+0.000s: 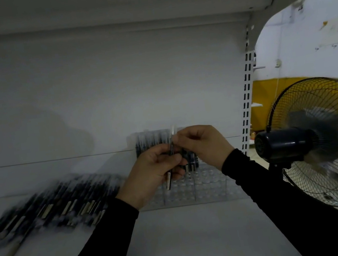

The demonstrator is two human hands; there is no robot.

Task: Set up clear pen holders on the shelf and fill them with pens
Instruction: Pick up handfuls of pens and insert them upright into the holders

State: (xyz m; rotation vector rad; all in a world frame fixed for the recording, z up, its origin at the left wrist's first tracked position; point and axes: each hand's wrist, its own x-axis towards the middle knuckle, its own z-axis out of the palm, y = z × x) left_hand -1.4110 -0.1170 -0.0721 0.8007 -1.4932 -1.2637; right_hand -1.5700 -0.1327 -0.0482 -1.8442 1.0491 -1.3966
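Note:
A clear pen holder [196,187] with many small sockets lies on the white shelf [179,241], right of centre. Several dark pens [150,141] stand in its back rows against the rear panel. Above the holder, my left hand [150,173] is shut around a dark pen [169,181] with a pale end, held nearly upright. My right hand [203,144] pinches the top of that same pen between thumb and fingers. A blurred pile of loose dark pens [53,207] lies on the shelf to the left.
An upper shelf [103,4] hangs close overhead. A slotted white upright [247,103] bounds the shelf bay on the right. Beyond it stands a black pedestal fan [309,143] with its blades blurred.

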